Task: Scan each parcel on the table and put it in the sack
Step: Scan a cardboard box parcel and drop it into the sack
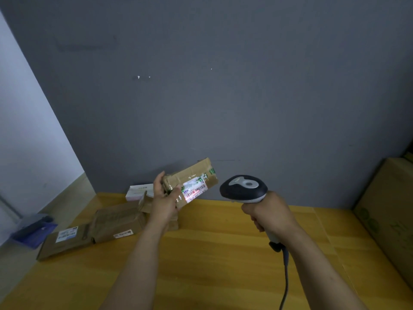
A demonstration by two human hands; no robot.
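Parcel point(192, 182): held above table point(223, 253), centre-far, label point(195, 190) tilted right so the scanner's point(243, 189) red beam falls on the barcode.
Left hand point(164, 203): fingers and thumb clamped on its left end, label kept uncovered.
Right hand point(268, 213): fingers wrapped round scanner grip.
Other parcels point(116, 222): left, on table.
Sack: unseen.

A taped brown parcel point(192, 182) sits tilted above the table's point(223, 247) far side, its white barcode label lit red, facing the dark-headed scanner point(243, 189) to its right, while a flat parcel point(67, 240), a crumpled parcel point(118, 220) and a white box point(138, 192) lie left.
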